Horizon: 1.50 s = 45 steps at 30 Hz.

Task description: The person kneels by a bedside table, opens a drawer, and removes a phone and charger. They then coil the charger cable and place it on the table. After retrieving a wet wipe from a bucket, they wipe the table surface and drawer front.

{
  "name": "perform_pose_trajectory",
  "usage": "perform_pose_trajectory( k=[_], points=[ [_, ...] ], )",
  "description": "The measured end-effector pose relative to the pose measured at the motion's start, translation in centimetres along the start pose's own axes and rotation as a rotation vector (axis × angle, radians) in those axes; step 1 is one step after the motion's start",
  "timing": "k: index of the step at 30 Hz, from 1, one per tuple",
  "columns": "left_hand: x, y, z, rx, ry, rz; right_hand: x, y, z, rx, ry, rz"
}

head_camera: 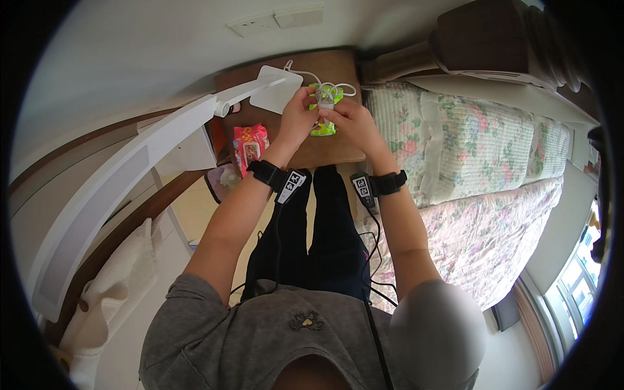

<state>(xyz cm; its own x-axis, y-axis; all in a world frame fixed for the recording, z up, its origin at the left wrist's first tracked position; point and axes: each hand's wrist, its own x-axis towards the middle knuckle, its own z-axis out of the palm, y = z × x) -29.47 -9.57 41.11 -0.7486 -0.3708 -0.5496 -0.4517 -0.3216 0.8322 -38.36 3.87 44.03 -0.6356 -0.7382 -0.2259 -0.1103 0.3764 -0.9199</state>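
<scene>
My left hand (298, 117) and my right hand (355, 121) meet over a brown wooden bedside table (336, 150). Between their fingers is a small clear and white object (325, 101); its exact kind cannot be told, and fingers hide part of it. Loops of white cable (347, 89) lie just beyond the fingertips, and one length runs left to the lamp's base. Beneath the hands shows a bright green and white packet (329, 129), partly covered. A red pack of wipes (250, 142) rests near the table's left edge.
A white desk lamp (185, 114) arches over the left side, its flat base (275, 90) on the table. To the right stands a bed with a floral quilt (482, 146). Wall sockets (275, 21) sit above the table. A cream cloth (117, 278) hangs at lower left.
</scene>
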Motion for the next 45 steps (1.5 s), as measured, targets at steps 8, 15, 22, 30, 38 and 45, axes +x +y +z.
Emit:
perform_pose_trajectory(
  k=[8,15,22,30,38,45],
  points=[
    [-0.2,0.7,-1.0,-0.234,-0.226,-0.005,0.9,-0.1,-0.8,0.151,-0.193,0.374],
    [-0.4,1.7,-0.7,-0.361,-0.202,0.041,1.8,-0.5,-0.9,0.185,-0.142,0.513],
    [-0.3,1.9,-0.5,-0.339,-0.159,0.068,1.3,-0.5,0.9,0.207,0.205,0.462],
    [0.5,1.2,-1.9,-0.372,-0.273,0.008,0.8,0.8,2.9,0.777,0.196,0.295],
    [0.7,0.1,-1.7,-0.429,-0.227,-0.031,1.0,0.9,3.5,0.789,0.204,0.345],
    [0.6,0.3,-2.8,-0.623,-0.312,-0.15,1.4,1.0,3.8,0.714,0.144,0.328]
  ],
)
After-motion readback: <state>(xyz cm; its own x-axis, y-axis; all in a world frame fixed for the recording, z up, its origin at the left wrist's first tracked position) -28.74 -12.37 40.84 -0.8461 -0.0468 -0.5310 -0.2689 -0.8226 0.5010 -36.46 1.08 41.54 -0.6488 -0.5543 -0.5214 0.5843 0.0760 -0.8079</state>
